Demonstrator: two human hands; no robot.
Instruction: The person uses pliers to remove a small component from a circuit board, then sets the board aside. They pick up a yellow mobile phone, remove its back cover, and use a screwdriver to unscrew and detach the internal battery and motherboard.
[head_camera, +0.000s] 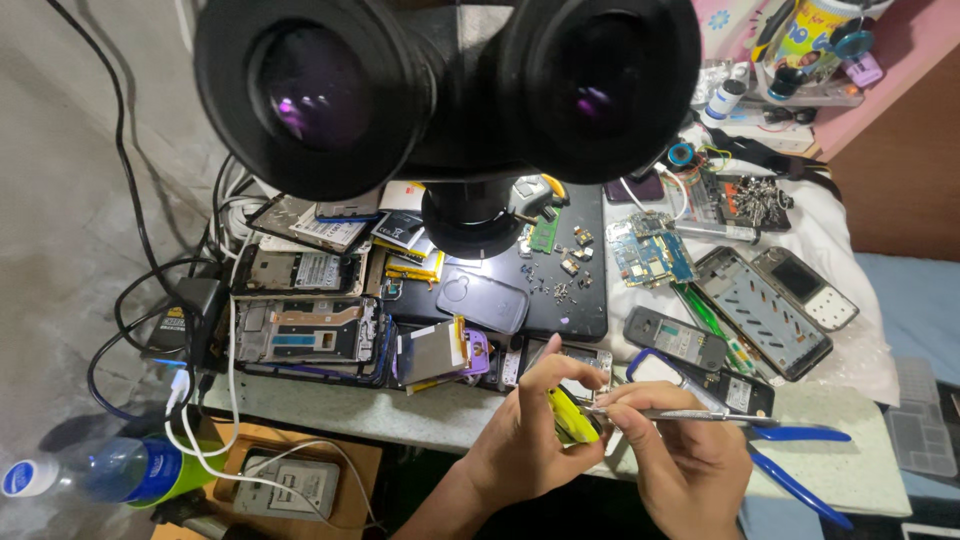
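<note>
My left hand pinches a small yellow part between thumb and curled fingers, closed snugly on it and tilted up toward me, I judge so that its worked face sits where I can see it. My right hand is closed in a pen grip on slim metal tweezers, whose tip meets the yellow part at its right end; the fine grip seems chosen for steadiness on something this small. The part is bright yellow, glossy, narrow and slightly curved, mostly covered by my fingers, so I cannot tell its full shape. Both hands hover just off the near edge of the workbench, a little right of its middle. Blue-handled pliers lie just beside my right hand at the near right corner. Further in, opened phones and frames crowd the left side, a dark work mat with loose screws sits mid-bench, and a blue circuit board lies to its right. A microscope's black eyepieces loom over the far edge.
</note>
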